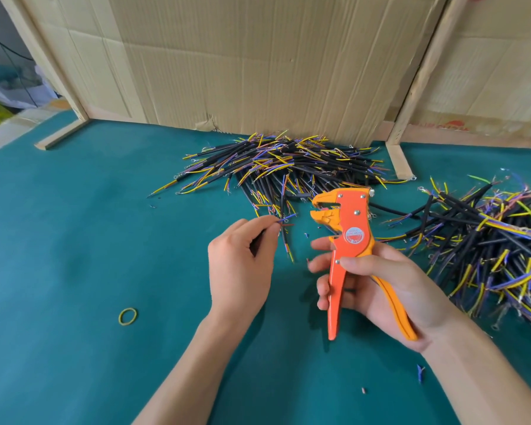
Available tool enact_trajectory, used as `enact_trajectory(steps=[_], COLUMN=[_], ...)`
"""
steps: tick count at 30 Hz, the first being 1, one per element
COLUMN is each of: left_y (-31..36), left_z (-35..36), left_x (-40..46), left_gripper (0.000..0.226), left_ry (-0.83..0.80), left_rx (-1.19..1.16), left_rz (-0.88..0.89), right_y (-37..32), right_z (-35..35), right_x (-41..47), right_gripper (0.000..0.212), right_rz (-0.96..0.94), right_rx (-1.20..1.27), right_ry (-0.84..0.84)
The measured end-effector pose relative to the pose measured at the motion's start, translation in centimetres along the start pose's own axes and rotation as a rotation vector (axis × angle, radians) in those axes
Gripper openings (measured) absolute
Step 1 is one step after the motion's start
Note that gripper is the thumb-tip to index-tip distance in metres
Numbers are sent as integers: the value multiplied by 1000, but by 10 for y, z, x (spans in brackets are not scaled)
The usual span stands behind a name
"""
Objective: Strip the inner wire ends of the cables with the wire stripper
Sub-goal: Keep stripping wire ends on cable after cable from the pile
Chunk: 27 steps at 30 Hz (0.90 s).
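Left hand point(238, 265): fingers curled, thumb and fingertips pinching one cable point(270, 226) near its end; the blue and reddish inner wires stick out past the fingertips toward the right hand.
Right hand point(377, 286): wrapped round the handles of the wire stripper point(347, 240), thumb lying across the orange handle, fingers curled behind it; the handles stand spread apart.
Wire stripper: held upright just right of the left hand, its yellow-orange head up and facing left, jaws parted, close to the pinched wire ends but not touching them.
Far cable pile point(282, 164): black-jacketed cables with yellow, blue and purple inner wires, heaped beyond both hands against the cardboard wall point(258, 62).
Right cable pile point(488, 240): a second heap of the same cables, to the right of the right hand.
Worktop point(74, 240): green surface under both hands.
Rubber band point(128, 316): yellowish loop lying flat, left of the left forearm and nearer the person.
Insulation scraps point(420, 372): small coloured bits below the right wrist.
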<state>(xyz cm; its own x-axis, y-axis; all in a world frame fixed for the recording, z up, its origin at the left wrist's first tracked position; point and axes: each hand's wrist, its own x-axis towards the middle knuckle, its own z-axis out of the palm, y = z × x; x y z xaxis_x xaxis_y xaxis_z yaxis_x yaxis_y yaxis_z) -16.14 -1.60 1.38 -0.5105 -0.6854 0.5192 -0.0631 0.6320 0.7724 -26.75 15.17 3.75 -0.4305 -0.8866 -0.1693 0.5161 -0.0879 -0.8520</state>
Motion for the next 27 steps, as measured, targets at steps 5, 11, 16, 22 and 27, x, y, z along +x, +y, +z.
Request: enact_trajectory(steps=[5,11,16,22,27], left_y=[1,1,0,0,-1], left_z=[-1,0,-1,-1,-1], left_x=[-2,-4,-3,-3,-3], left_gripper=[15,14,15,15,16], left_ry=[60,54,53,31,27], left_rx=[76,137,139,143,122], left_rz=[109,170,185,195,188], right_y=[5,3,2,3,0], right_z=[6,7,8,7,4], right_x=[1,-2,-3,-1,-3], right_gripper=[52,47,44,36,51], right_rz=[92,85,95,80,85], right_rx=[18,-4,-39,-11,-33], right_ry=[-64,-99,-96,-76,-129])
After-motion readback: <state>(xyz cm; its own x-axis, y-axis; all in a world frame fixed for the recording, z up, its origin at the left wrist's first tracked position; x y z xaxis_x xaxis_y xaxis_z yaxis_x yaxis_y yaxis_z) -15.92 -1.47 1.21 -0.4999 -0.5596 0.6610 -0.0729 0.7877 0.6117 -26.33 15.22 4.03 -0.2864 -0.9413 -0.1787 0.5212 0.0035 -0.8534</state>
